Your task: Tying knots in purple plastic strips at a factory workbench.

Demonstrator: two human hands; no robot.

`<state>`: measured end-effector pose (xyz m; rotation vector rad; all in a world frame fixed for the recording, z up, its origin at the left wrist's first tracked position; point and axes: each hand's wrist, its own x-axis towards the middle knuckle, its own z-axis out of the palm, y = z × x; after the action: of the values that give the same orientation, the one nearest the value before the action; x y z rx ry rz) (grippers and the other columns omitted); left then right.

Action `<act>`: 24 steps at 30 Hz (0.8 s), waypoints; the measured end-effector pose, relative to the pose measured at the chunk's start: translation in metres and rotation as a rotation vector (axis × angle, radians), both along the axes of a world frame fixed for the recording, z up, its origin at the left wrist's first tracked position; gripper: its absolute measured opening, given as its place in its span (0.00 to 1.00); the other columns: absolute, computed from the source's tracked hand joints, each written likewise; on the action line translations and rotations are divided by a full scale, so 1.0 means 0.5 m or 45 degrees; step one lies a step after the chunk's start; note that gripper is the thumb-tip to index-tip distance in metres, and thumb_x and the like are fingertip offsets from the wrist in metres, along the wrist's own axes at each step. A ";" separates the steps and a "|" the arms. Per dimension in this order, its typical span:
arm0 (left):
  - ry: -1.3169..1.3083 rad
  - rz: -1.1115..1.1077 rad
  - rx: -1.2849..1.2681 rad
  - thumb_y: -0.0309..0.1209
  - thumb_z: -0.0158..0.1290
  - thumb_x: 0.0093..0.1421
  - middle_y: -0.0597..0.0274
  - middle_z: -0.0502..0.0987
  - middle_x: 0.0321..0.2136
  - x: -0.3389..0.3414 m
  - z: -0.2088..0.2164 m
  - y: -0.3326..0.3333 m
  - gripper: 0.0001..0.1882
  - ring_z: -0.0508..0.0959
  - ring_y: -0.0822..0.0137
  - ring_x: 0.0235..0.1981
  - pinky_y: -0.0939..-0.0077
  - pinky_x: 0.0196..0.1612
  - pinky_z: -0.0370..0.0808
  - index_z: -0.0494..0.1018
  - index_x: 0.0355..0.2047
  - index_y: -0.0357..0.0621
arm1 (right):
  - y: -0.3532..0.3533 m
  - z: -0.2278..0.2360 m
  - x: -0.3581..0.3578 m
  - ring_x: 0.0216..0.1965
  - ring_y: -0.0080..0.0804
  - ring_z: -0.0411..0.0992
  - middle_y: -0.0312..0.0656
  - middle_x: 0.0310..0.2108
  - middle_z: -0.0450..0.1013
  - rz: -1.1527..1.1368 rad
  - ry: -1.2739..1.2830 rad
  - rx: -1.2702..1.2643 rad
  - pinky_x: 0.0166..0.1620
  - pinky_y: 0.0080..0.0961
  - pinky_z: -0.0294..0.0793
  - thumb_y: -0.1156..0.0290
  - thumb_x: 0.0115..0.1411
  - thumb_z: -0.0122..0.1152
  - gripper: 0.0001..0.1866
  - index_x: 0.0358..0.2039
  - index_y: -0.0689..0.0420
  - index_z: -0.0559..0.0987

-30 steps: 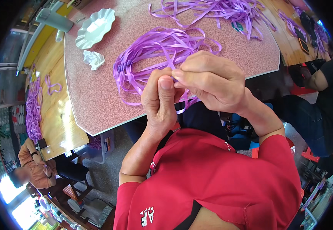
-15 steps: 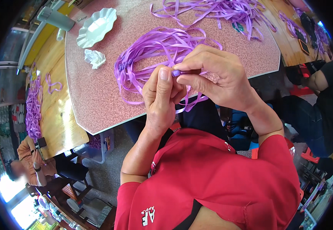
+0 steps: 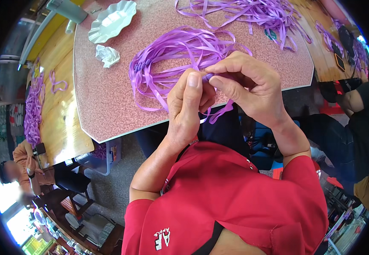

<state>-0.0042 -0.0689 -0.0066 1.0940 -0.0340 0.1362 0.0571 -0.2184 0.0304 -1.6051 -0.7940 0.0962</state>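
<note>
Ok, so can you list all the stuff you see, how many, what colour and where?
Pink table: one, speckled pink, front
Wooden tables: two, yellow-brown, left and right
Ribbon heaps: two, purple, middle and far right of pink table
More ribbon: uncountable, purple, on both wooden tables
Wavy dish: one, white, pink table's far left
Crumpled paper: one, white, nearer than dish
Container: one, grey-green, left of dish
Bin: one, see-through, under left table
Other people: two, orange top and dark clothes, left and right
Small piece: one, purple, between the hands
Red shirt: one, red, on the person
Left hand: one, bare, pinching the piece
Right hand: one, bare, pinching it too
</note>
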 end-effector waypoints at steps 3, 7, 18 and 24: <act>-0.029 0.037 0.003 0.39 0.40 0.72 0.72 0.55 0.17 -0.003 0.000 -0.003 0.16 0.54 0.79 0.18 0.81 0.21 0.55 0.65 0.29 0.42 | 0.002 -0.001 0.000 0.29 0.18 0.70 0.37 0.31 0.73 0.034 -0.063 0.039 0.29 0.14 0.67 0.82 0.58 0.63 0.09 0.41 0.64 0.80; -0.148 0.056 0.208 0.42 0.39 0.73 0.70 0.66 0.20 -0.007 -0.015 0.004 0.19 0.61 0.80 0.21 0.84 0.25 0.60 0.70 0.41 0.39 | -0.003 0.002 0.005 0.31 0.22 0.71 0.40 0.32 0.75 0.044 -0.288 -0.031 0.32 0.17 0.69 0.81 0.57 0.65 0.10 0.40 0.64 0.80; -0.195 -0.048 0.026 0.42 0.38 0.73 0.69 0.66 0.22 -0.010 -0.027 0.007 0.18 0.62 0.80 0.23 0.84 0.25 0.60 0.67 0.39 0.39 | 0.006 -0.012 0.008 0.31 0.23 0.72 0.42 0.33 0.75 0.026 -0.356 0.051 0.31 0.17 0.70 0.81 0.55 0.67 0.10 0.39 0.64 0.80; -0.370 0.269 0.438 0.33 0.46 0.70 0.64 0.68 0.26 -0.009 -0.051 0.004 0.10 0.64 0.76 0.24 0.80 0.27 0.63 0.66 0.40 0.37 | 0.011 -0.015 -0.004 0.31 0.22 0.71 0.42 0.34 0.75 -0.030 -0.305 0.040 0.31 0.17 0.69 0.80 0.56 0.66 0.09 0.38 0.63 0.80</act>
<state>-0.0086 -0.0670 -0.0323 1.4130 -0.2084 0.4931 0.0553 -0.2130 0.0232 -1.6143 -0.9549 -0.1275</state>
